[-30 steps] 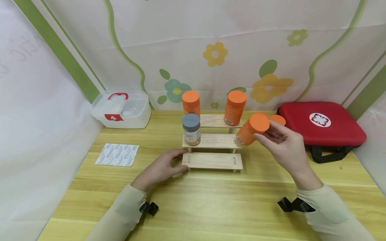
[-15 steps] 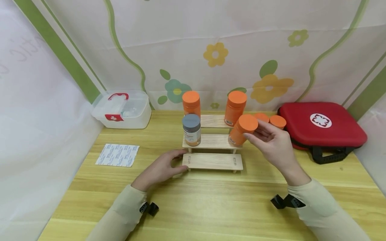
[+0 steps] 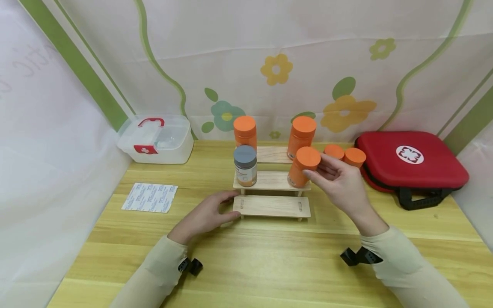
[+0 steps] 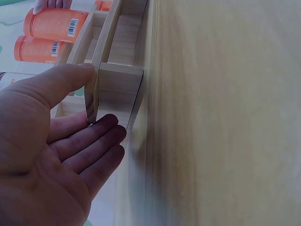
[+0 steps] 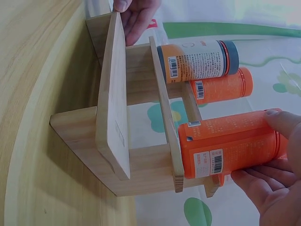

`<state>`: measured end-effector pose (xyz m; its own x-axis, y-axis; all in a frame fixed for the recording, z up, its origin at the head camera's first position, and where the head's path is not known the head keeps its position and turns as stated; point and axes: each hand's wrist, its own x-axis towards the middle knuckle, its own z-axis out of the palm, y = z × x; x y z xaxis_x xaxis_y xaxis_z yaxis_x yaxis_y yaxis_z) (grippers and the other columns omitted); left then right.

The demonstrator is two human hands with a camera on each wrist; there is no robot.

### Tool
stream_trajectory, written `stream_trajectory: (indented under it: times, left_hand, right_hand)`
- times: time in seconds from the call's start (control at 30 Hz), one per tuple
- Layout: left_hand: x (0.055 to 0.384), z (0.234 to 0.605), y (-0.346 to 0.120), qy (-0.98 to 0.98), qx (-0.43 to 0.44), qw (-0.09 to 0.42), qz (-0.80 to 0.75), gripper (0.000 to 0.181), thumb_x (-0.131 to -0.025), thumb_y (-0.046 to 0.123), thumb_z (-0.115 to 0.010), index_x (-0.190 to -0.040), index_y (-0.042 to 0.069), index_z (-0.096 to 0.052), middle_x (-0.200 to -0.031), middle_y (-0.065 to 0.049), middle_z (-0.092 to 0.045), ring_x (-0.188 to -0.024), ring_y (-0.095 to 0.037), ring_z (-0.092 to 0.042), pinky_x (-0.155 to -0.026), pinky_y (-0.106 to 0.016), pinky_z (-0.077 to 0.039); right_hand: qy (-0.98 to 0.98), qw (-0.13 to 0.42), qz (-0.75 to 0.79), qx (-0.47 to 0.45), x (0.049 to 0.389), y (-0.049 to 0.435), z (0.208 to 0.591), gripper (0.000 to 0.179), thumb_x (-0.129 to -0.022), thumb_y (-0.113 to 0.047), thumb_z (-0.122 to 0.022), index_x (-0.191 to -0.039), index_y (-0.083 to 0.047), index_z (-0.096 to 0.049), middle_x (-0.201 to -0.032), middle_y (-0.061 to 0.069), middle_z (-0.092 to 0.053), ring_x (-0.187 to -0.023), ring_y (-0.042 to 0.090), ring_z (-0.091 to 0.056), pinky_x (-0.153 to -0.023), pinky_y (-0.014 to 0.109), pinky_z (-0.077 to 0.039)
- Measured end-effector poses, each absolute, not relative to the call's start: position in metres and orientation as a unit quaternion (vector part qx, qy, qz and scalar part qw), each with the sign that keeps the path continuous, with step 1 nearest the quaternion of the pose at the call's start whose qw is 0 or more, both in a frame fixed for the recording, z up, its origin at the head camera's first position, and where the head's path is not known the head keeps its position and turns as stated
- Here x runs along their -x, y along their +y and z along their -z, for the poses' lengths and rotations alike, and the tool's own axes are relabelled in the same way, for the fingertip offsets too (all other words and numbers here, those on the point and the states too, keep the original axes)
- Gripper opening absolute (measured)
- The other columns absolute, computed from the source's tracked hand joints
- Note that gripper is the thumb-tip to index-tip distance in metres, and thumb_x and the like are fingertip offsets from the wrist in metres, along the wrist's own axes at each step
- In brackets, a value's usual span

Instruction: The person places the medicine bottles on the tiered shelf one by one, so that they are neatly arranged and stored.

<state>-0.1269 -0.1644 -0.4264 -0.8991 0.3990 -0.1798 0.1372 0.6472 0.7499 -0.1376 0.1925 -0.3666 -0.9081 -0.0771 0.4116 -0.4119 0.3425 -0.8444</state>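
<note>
At a tiered rack [image 3: 271, 206], hands [image 3: 208, 215] [image 3: 340, 184], right gripping orange bottle [image 3: 297, 174]

Soft, even light over the wood-grain tabletop [image 3: 265, 263] here, pale sheen toward its front, left wrist view dim, bluish, the left hand [image 4: 49, 165] shaded, brown shadow beneath the tiered wooden rack [image 5: 113, 108]
</note>
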Motion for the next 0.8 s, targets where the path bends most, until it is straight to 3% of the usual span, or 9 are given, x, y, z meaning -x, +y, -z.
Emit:
stream_trajectory:
  times: [0.1, 0.47, 0.6, 0.7, 0.8]
  left_hand:
    - [0.127, 0.427, -0.164, 0.892, -0.150, 0.168, -0.393, 0.064, -0.100, 0.035, -0.080, -0.157, 0.015, -0.057, -0.160, -0.006, -0.059, -0.150, -0.030, -0.054, -0.129, -0.053, -0.041]
    - [0.127, 0.428, -0.165, 0.890, -0.149, 0.170, -0.395, 0.065, -0.100, 0.036, -0.080, -0.157, 0.016, -0.057, -0.160, -0.006, -0.059, -0.150, -0.030, -0.054, -0.128, -0.054, -0.041]
    - [0.128, 0.429, -0.165, 0.890, -0.150, 0.169, -0.397, 0.065, -0.100, 0.035, -0.080, -0.157, 0.015, -0.057, -0.160, -0.007, -0.059, -0.150, -0.030, -0.054, -0.128, -0.054, -0.041]
    - [0.128, 0.429, -0.166, 0.889, -0.151, 0.168, -0.397, 0.065, -0.100, 0.036, -0.080, -0.157, 0.015, -0.057, -0.160, -0.007, -0.058, -0.150, -0.030, -0.053, -0.128, -0.054, -0.041]
    - [0.128, 0.429, -0.166, 0.890, -0.153, 0.168, -0.395, 0.065, -0.100, 0.036, -0.080, -0.157, 0.015, -0.057, -0.160, -0.006, -0.058, -0.150, -0.030, -0.053, -0.129, -0.054, -0.041]
  right_hand:
    - [-0.808, 0.153, -0.548, -0.153, 0.138, 0.191, 0.367, 0.050, -0.091, 0.000, -0.085, -0.139, 0.003, -0.070, -0.130, 0.027, -0.075, -0.109, -0.011, -0.071, -0.089, 0.014, -0.061]
    - [-0.823, 0.161, -0.527, -0.137, 0.139, 0.184, 0.367, 0.051, -0.091, -0.005, -0.087, -0.139, 0.003, -0.070, -0.129, 0.025, -0.076, -0.108, -0.012, -0.070, -0.088, 0.011, -0.059]
    - [-0.836, 0.160, -0.509, -0.128, 0.137, 0.182, 0.365, 0.052, -0.091, -0.009, -0.088, -0.140, 0.000, -0.071, -0.130, 0.024, -0.076, -0.115, 0.017, -0.078, -0.088, 0.011, -0.058]
    - [-0.842, 0.154, -0.501, -0.125, 0.136, 0.181, 0.364, 0.055, -0.091, -0.009, -0.088, -0.142, 0.001, -0.069, -0.131, 0.027, -0.074, -0.119, 0.041, -0.075, -0.087, 0.009, -0.057]
    - [-0.845, 0.144, -0.500, -0.124, 0.136, 0.182, 0.364, 0.058, -0.090, -0.009, -0.088, -0.143, 0.003, -0.067, -0.133, 0.030, -0.072, -0.119, 0.047, -0.073, -0.086, 0.005, -0.055]
